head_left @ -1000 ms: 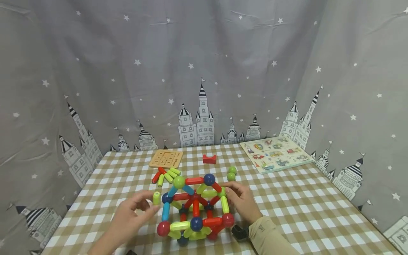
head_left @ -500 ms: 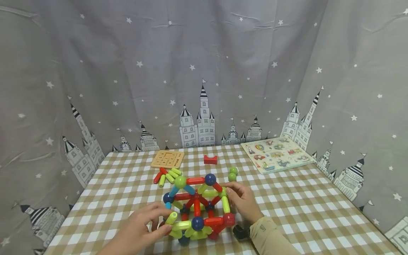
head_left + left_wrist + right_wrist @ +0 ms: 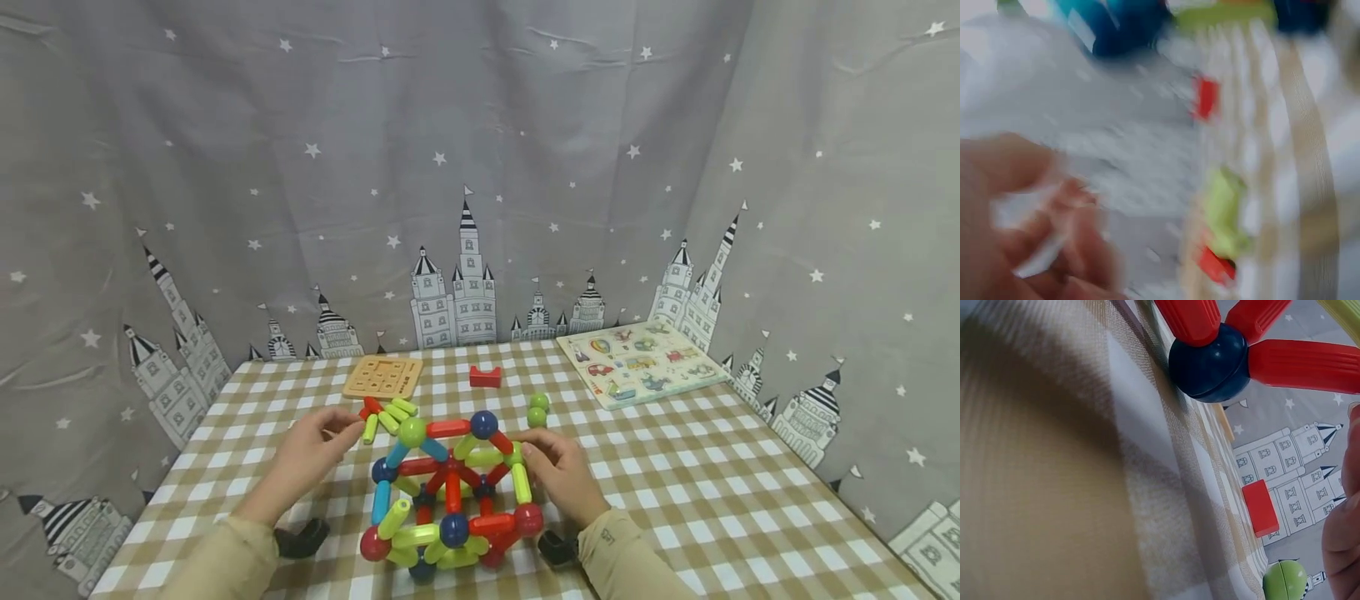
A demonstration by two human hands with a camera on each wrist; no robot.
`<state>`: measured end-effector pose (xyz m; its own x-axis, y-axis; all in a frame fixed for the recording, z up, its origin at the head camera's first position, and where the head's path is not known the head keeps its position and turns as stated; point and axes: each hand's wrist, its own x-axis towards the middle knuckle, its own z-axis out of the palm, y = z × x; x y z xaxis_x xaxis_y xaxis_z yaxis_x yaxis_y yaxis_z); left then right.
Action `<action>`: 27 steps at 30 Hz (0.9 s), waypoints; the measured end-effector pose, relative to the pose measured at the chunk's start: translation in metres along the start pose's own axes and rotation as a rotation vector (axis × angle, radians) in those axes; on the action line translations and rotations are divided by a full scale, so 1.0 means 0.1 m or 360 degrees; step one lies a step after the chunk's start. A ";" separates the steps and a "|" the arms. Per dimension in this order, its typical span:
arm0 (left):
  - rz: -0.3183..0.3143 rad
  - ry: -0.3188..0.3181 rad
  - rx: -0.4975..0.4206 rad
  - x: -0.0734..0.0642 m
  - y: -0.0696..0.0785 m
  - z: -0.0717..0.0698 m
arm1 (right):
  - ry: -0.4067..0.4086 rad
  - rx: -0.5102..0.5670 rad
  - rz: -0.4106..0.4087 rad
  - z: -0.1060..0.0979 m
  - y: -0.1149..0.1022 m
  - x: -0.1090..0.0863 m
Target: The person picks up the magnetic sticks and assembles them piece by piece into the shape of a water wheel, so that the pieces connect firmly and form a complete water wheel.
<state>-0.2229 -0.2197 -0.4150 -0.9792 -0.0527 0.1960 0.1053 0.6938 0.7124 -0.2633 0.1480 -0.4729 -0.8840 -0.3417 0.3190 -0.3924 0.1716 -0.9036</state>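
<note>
A magnetic ball-and-rod structure (image 3: 453, 492) of red, blue and lime pieces stands on the checked cloth before me. My right hand (image 3: 562, 475) grips it at the lime ball (image 3: 513, 455) on its right side. One lime rod (image 3: 393, 518) sticks up at a tilt from the red ball (image 3: 375, 544) at the front left. My left hand (image 3: 315, 454) is left of the structure, thumb and fingers apart, fingertips right at the pile of loose rods (image 3: 388, 422), overlapping a red one. The left wrist view is blurred and shows these fingers without a rod between them.
Behind the pile lies a wooden number puzzle (image 3: 382, 377). A red notched block (image 3: 485, 377) stands at the back, with two green balls (image 3: 537, 417) nearer. A picture puzzle board (image 3: 641, 362) lies at the back right. A grey castle-print curtain (image 3: 465, 167) rises behind the table.
My left hand set a lime rod onto the front-left red ball and let go, then moved up and back to the loose rods. My right hand has stayed on the structure.
</note>
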 end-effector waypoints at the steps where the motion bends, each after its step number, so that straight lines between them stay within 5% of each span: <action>1: -0.0112 -0.0028 0.0053 0.14 -0.09 0.05 | 0.0007 0.0010 0.0003 0.00 0.00 0.00; 5: -0.0285 -0.0157 0.0306 0.50 -0.40 0.26 | -0.0016 0.0047 0.0005 0.02 0.01 -0.01; 9: -0.0310 -0.0131 0.0447 0.58 -0.52 0.38 | -0.0065 0.0066 -0.0027 0.05 0.02 -0.01; 18: -0.0310 -0.0192 0.0649 0.43 -0.37 0.37 | -0.0023 0.0015 0.0006 0.04 -0.02 -0.01; 23: -0.0185 -0.0249 0.0841 0.32 -0.29 0.38 | -0.0018 -0.0018 -0.0002 0.02 -0.02 -0.01; 27: -0.0144 -0.0234 0.0610 0.24 -0.24 0.29 | -0.0006 -0.0008 0.0034 0.01 0.00 -0.01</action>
<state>-0.2542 -0.2165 -0.4471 -0.9988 -0.0420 0.0262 -0.0274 0.9097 0.4144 -0.2619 0.1475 -0.4732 -0.8912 -0.3415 0.2987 -0.3750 0.1837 -0.9086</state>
